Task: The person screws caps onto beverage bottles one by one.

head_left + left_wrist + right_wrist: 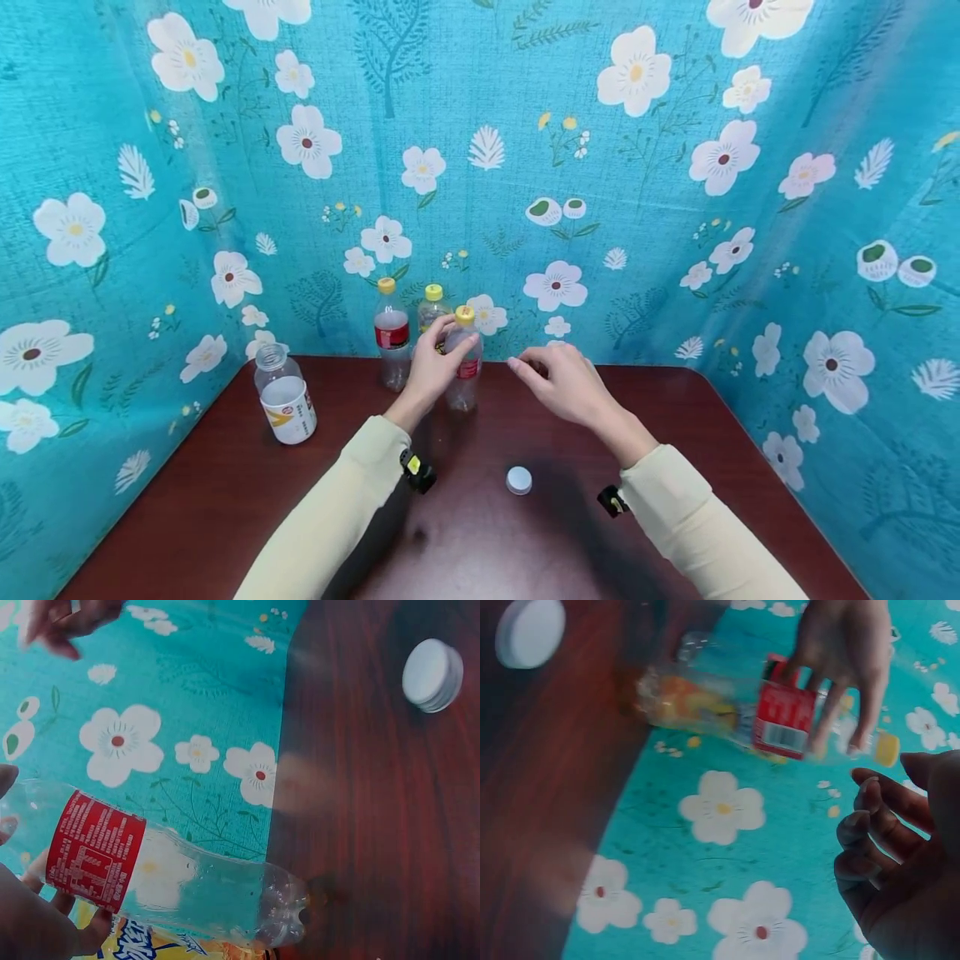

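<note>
My left hand (438, 362) grips a clear plastic bottle (462, 390) with a red label and a yellow cap (465, 315). Its fingers wrap around the bottle's upper part, near the label (96, 850). The bottle stands upright at the back of the table in the head view. To its right, my right hand (566, 382) is raised, fingers loosely bent and holding nothing. In the right wrist view those bent fingers (874, 847) are close to the yellow cap (887, 750). A white cap (519, 480) lies on the table between the forearms.
Behind the left hand stand a red-labelled bottle (392, 333) with an orange cap and another bottle (432, 310) with a yellow cap. An uncapped bottle (288, 396) with a white label is at the left. A flowered blue cloth (480, 217) hangs behind the dark table (465, 533).
</note>
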The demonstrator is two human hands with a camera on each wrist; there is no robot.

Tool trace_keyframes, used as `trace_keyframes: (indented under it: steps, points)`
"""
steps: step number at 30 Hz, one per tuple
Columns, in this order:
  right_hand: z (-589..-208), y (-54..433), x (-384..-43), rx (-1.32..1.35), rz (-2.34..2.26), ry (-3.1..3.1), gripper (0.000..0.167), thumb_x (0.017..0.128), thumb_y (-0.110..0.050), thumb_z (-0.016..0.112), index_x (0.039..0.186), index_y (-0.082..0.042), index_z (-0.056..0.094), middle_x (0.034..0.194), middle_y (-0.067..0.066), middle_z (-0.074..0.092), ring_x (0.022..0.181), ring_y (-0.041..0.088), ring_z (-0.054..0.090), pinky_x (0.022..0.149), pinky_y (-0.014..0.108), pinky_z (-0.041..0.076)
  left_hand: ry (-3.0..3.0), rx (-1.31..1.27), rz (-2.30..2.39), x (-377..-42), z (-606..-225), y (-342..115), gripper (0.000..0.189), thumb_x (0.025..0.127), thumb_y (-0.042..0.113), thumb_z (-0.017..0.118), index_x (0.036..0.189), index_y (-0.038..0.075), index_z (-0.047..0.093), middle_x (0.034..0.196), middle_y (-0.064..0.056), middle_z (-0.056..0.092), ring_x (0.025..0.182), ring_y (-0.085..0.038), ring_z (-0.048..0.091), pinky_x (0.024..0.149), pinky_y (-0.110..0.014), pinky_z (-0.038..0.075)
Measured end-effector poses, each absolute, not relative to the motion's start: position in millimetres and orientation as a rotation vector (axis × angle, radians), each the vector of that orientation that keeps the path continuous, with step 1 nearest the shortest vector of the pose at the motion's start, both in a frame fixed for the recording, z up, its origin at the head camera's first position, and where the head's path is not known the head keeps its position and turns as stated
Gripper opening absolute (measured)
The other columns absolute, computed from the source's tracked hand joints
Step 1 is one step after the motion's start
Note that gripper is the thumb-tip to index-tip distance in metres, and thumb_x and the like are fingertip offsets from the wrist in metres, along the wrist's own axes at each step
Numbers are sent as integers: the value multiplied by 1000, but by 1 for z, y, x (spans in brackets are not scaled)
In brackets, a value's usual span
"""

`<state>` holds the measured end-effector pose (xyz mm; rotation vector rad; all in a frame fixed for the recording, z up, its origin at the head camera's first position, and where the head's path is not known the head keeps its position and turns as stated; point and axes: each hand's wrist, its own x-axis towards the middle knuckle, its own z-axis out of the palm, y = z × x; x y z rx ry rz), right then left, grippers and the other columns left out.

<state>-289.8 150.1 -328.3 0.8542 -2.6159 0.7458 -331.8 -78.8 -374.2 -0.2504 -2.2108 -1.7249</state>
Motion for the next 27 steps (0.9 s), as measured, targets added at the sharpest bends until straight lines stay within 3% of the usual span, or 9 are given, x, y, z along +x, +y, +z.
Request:
trace_keyframes:
  steps: [7,15,27]
  points:
    - [-368,161,-290,946,632,-2785,15,100,-30,66,101,-20,77,81,-14,64,72,5,57,60,29,49,-2236,-194,-1723,-351,-376,-72,50,97,34,72,142,19,56,145,-9,57,139,-29,47,112,-55,40]
    - [-403,174,-287,1007,588,-2906,14,99,-28,67,103,-19,77,89,-12,65,78,6,57,64,29,49,-2265,-173,-1674,-366,-374,-68,44,100,34,68,140,19,57,144,-10,58,138,-30,48,112,-54,41]
    - [-420,195,-280,951,706,-2959,17,99,-30,68,106,-17,77,93,-10,70,81,8,60,69,31,54,-2347,-209,-1453,-376,-376,-66,59,98,33,70,150,15,48,149,-16,52,136,-35,49,109,-53,44]
